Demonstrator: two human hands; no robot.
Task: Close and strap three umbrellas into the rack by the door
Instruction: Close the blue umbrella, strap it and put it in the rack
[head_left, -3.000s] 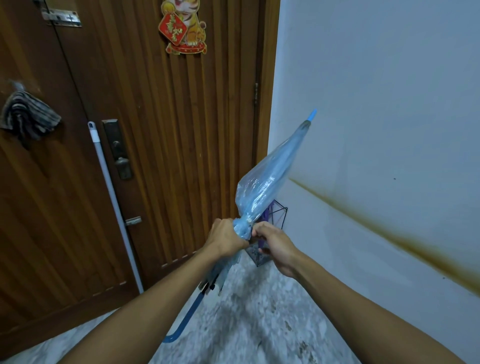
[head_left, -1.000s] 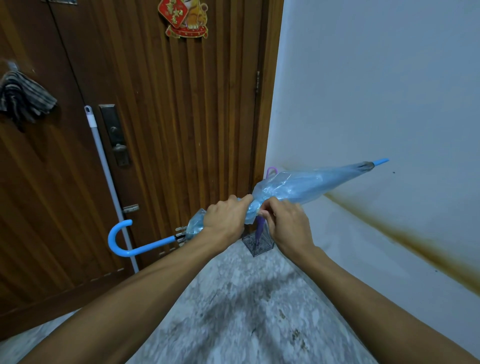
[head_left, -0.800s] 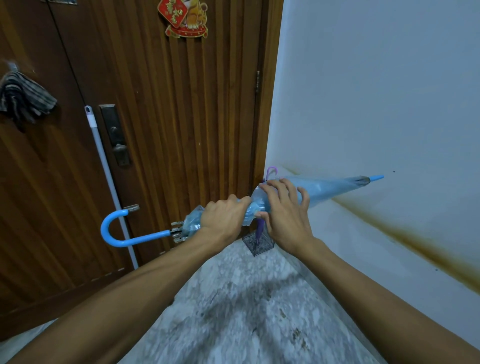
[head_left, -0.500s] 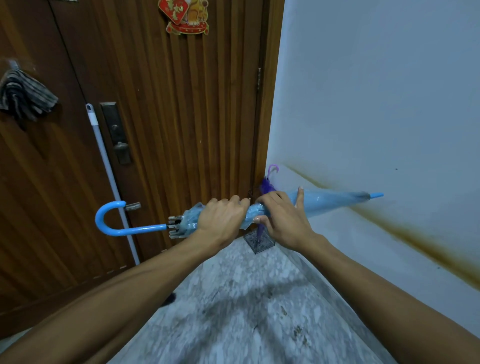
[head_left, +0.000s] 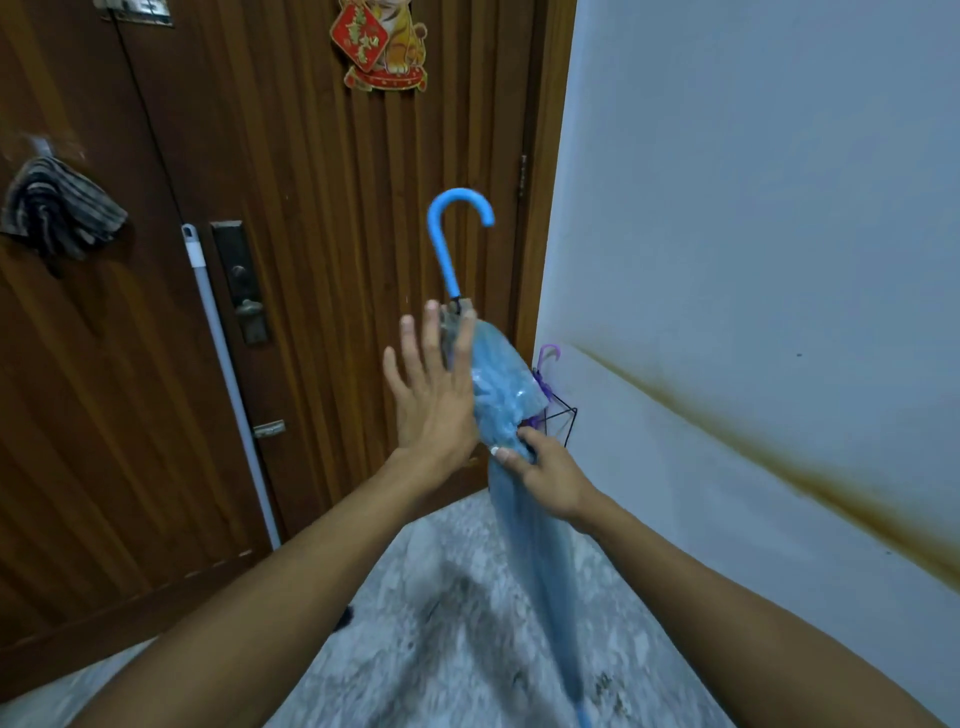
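A closed light-blue see-through umbrella (head_left: 501, 395) stands nearly upright, its blue hooked handle up in front of the door and its tip down near the floor. My right hand (head_left: 545, 470) grips its bunched canopy at the middle. My left hand (head_left: 431, 395) is open with straight fingers, its palm flat against the upper canopy just below the handle. Behind the umbrella, a black wire rack (head_left: 563, 415) sits in the corner by the door. A purple umbrella (head_left: 546, 358) stands in it, only its hooked handle and a bit of fabric showing.
A brown wooden door (head_left: 311, 234) fills the left, with a lock plate (head_left: 241, 280). A white pole (head_left: 228, 374) leans on it. A striped cloth (head_left: 57, 213) hangs at the left. The pale wall (head_left: 753, 260) with a brown streak stands on the right, above a speckled floor (head_left: 441, 623).
The blue umbrella has swung from lying sideways to upright, handle now up and tip down. My left hand has let go of it and opened flat against the canopy.
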